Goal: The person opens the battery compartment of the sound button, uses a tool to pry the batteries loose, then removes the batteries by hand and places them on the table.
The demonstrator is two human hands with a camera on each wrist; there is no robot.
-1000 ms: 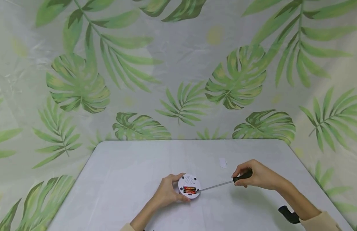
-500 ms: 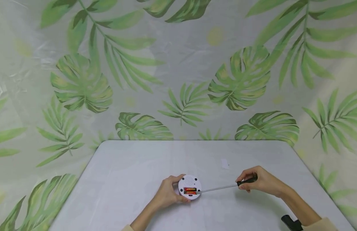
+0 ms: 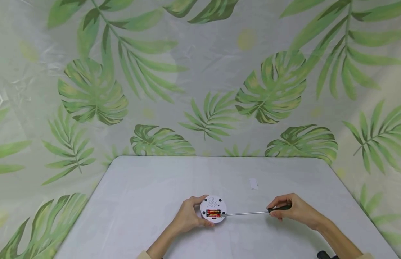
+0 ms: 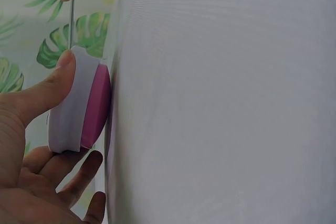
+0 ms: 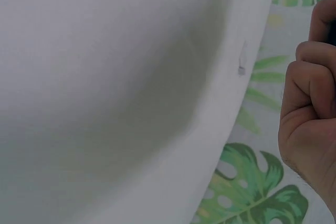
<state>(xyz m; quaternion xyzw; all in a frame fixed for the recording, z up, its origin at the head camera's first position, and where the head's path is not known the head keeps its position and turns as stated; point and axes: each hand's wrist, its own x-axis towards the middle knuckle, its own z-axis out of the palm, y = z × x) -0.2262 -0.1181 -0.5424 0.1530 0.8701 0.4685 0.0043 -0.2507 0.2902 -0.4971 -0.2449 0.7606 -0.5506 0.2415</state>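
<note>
The left hand grips a round white-and-pink plastic device holding two red cylindrical batteries; at its three o'clock, the right hand pinches a black-handled metal screwdriver.

this looks like an indoor work spot; whether it is in a home or a workshop cannot be told. a shiny, creased sheet printed with big green leaves rises behind a white table with rounded far corners and shows along both its sides; at the table, a screwdriver points into a round white gadget with its batteries showing.
</note>
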